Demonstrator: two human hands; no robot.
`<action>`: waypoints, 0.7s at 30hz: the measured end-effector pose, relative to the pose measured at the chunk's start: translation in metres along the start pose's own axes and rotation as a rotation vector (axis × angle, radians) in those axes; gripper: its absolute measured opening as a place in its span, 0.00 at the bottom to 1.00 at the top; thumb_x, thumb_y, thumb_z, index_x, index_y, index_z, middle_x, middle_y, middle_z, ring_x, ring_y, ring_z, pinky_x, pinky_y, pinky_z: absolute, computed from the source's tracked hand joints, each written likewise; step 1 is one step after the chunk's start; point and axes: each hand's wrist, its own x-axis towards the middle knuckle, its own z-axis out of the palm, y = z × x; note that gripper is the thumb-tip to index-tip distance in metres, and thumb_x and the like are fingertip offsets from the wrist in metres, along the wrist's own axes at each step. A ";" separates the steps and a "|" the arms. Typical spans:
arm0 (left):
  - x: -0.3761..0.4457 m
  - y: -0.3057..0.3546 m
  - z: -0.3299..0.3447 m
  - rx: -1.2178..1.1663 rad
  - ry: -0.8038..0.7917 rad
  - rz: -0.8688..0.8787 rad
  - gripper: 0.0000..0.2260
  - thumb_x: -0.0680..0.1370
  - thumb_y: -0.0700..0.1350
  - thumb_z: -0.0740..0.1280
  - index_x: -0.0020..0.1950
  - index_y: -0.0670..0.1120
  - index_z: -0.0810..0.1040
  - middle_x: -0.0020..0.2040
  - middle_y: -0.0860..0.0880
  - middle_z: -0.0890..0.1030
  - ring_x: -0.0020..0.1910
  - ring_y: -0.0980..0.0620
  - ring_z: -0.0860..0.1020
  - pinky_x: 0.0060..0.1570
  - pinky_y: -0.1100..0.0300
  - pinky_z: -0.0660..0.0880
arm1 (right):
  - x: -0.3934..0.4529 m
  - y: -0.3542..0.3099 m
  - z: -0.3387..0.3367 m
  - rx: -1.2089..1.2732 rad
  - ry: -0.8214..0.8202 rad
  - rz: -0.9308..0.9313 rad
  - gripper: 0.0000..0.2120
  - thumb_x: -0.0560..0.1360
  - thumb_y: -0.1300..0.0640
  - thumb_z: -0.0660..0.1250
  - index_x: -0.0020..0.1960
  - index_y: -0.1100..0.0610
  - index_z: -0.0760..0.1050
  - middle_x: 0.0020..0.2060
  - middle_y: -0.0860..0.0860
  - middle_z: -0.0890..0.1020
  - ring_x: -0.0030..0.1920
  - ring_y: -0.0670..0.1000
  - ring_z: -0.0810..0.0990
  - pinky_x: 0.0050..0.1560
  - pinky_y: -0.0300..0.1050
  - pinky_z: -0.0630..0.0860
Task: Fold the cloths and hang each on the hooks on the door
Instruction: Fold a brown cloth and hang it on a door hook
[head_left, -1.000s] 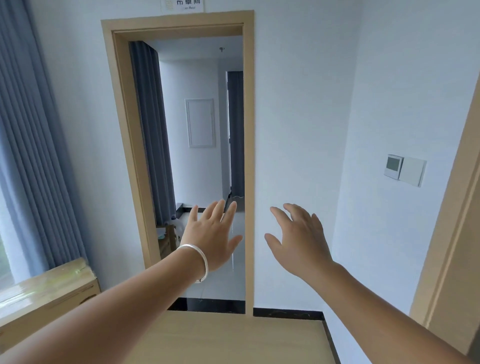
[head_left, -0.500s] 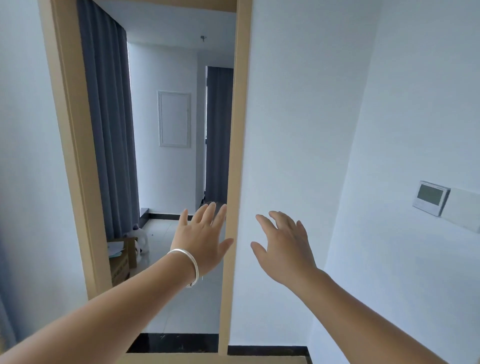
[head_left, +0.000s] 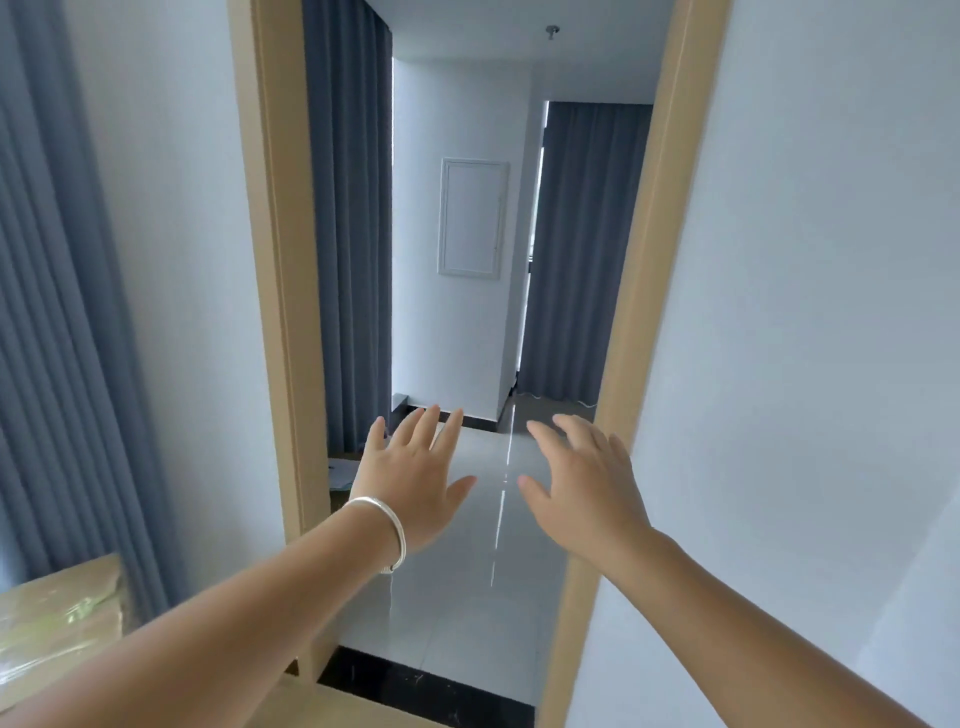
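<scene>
Open doorway (head_left: 291, 312) ahead, grey curtain (head_left: 52, 312) at left. Left hand (head_left: 410, 483) and right hand (head_left: 587, 488) raised before it, fingers spread, holding nothing. Cloths and hooks nowhere in view.

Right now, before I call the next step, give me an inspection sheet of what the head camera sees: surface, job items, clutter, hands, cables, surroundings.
Surface: a pale wooden top at lower left, glossy; grey tiled floor beyond the doorway.
Job's things: nothing seen; no cloths, hooks or door leaf in view.
Clutter: some papers or a box low behind the left door frame, too hidden to identify.
Hands: left hand and right hand both raised, fingers spread, holding nothing; a silver bangle on the left wrist.
Cables: nothing seen for certain.
Surroundings: wooden door frame, white walls, grey curtain at left, more curtains and a white wall panel in the next room.
</scene>
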 end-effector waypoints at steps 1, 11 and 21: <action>0.003 -0.016 0.008 0.010 -0.008 -0.041 0.33 0.79 0.65 0.48 0.78 0.52 0.41 0.79 0.50 0.50 0.77 0.48 0.49 0.74 0.42 0.49 | 0.016 -0.010 0.013 0.021 -0.009 -0.032 0.27 0.77 0.44 0.59 0.74 0.47 0.59 0.73 0.51 0.61 0.74 0.52 0.56 0.73 0.56 0.54; -0.003 -0.178 0.044 0.223 -0.145 -0.536 0.33 0.78 0.66 0.46 0.78 0.53 0.39 0.79 0.50 0.48 0.78 0.47 0.47 0.75 0.41 0.47 | 0.165 -0.139 0.142 0.273 -0.104 -0.496 0.27 0.78 0.43 0.59 0.75 0.47 0.58 0.74 0.51 0.62 0.75 0.52 0.55 0.73 0.60 0.54; -0.082 -0.252 0.046 0.379 -0.291 -1.040 0.34 0.78 0.66 0.49 0.78 0.53 0.41 0.79 0.49 0.49 0.78 0.49 0.48 0.75 0.43 0.47 | 0.208 -0.282 0.211 0.511 -0.230 -0.956 0.28 0.78 0.42 0.58 0.76 0.47 0.57 0.74 0.51 0.61 0.75 0.52 0.55 0.74 0.59 0.53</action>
